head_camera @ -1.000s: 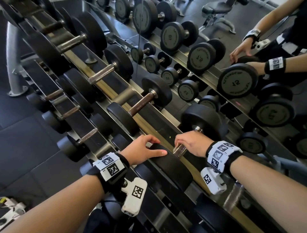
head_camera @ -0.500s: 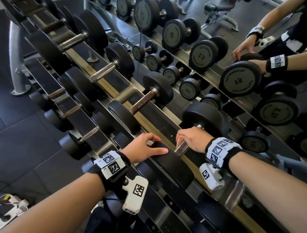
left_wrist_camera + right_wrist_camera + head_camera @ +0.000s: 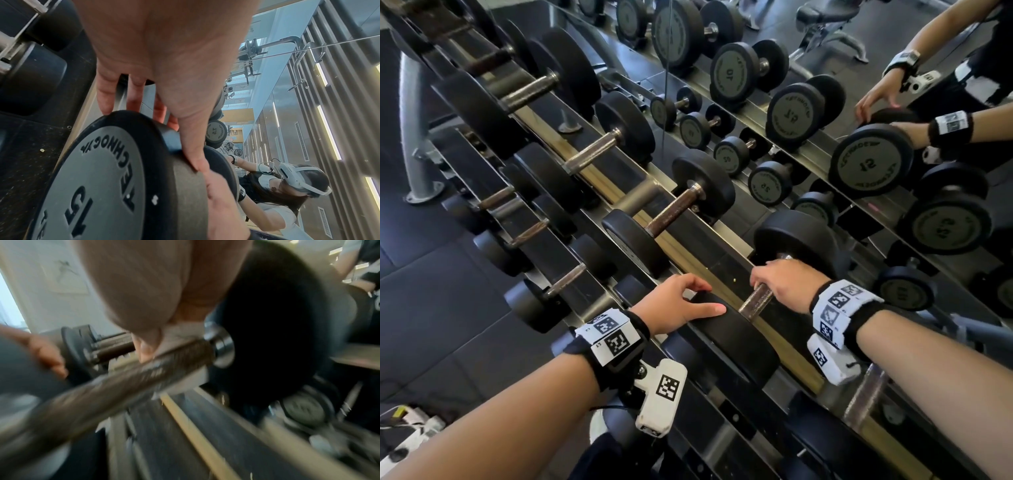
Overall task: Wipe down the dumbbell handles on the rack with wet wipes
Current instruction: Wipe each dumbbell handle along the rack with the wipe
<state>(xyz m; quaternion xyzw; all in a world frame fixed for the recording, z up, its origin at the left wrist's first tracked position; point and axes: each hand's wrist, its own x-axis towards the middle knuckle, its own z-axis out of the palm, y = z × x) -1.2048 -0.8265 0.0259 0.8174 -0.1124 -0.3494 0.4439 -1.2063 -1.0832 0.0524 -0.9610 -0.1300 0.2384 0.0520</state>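
Gym floor, mirrored wall behind the rack (image 3: 571, 263); right hand (image 3: 782, 282) clenches a white wipe (image 3: 180, 332) around the handle (image 3: 756, 301) of the nearest dumbbell; left hand (image 3: 674, 305) cups that dumbbell's near head (image 3: 732, 339), fingers spread; neighbouring dumbbells line the tier.

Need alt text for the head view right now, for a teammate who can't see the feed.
Head view, looking down a mirrored dumbbell rack: the right hand wraps the nearest dumbbell's knurled handle, while the left hand rests with fingers spread on that dumbbell's near weight head. No wipe shows from this angle.
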